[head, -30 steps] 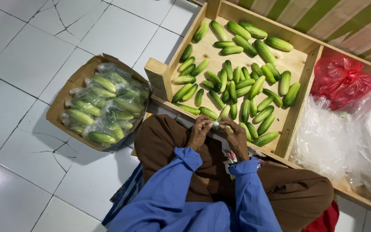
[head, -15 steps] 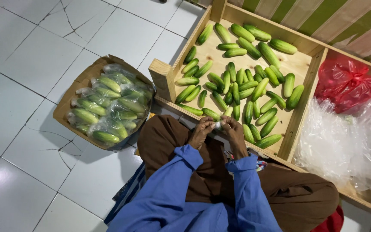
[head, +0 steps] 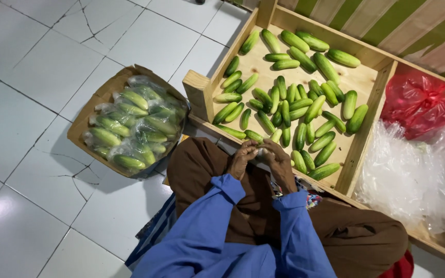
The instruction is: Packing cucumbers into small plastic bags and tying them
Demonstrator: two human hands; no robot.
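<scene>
My left hand [head: 243,158] and my right hand [head: 280,163] meet over my brown-clad lap, fingers curled together around something small and pale that I cannot make out. Both arms wear blue sleeves. Just beyond my fingers lies the near rim of a wooden tray [head: 200,92] holding several loose green cucumbers [head: 294,105]. To my left a cardboard box [head: 86,123] sits on the tiled floor, filled with cucumbers packed in clear plastic bags [head: 137,128].
A red plastic bag [head: 419,103] lies in the tray's right compartment, above a heap of clear plastic bags [head: 413,175]. White floor tiles with cracks stretch to the left. A green and tan striped wall runs behind the tray.
My hands stay together at the lap with little motion. The view has shifted slightly, so the tray and box sit a bit higher and to the right.
</scene>
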